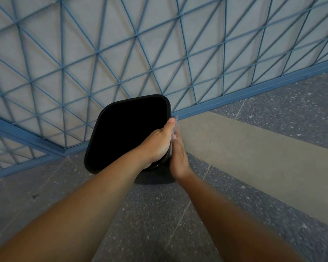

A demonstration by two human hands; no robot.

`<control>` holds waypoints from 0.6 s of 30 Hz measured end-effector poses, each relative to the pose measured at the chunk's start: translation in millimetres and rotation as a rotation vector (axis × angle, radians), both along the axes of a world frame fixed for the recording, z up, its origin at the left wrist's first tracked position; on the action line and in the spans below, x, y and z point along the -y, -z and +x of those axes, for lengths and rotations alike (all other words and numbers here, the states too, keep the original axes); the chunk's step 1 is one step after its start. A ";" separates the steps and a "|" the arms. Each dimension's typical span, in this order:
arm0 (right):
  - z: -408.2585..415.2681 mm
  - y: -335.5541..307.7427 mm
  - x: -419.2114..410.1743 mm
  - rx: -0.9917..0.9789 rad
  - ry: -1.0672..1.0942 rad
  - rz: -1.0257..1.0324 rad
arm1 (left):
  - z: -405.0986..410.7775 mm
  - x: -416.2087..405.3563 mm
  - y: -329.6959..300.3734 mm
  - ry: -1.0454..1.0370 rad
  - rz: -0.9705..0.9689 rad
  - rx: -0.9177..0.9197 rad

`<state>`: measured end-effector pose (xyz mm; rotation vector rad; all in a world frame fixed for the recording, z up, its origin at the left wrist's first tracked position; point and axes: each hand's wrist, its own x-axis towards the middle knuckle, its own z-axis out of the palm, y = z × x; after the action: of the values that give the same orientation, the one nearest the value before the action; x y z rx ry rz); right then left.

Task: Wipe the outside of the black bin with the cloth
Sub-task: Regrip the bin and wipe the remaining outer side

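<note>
The black bin (pixel 127 133) stands on the floor in a corner, seen from above, its dark square mouth open. My left hand (pixel 157 142) grips the bin's right rim, thumb on top. My right hand (pixel 179 157) lies flat against the bin's right outer wall, just right of the left hand. A grey cloth (pixel 176 122) shows as a small piece at the fingertips of the right hand, pressed between that hand and the bin. Most of the cloth and the bin's right wall are hidden by my hands.
A grey wall (pixel 121 44) with a blue diagonal grid rises right behind the bin, with a blue skirting (pixel 235 97) along its foot. The floor (pixel 150 214) is dark speckled stone with a paler band (pixel 244 148) to the right.
</note>
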<state>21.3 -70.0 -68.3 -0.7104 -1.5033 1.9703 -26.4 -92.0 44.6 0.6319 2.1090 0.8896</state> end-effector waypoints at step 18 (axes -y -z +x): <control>-0.2 14.7 16.6 -0.026 0.046 -0.097 | -2.1 -1.1 -1.3 -0.042 -0.038 -0.028</control>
<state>21.1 -86.6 -83.0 -0.7503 -1.3719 2.0211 -28.6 -90.9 46.0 0.5853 2.1658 0.8660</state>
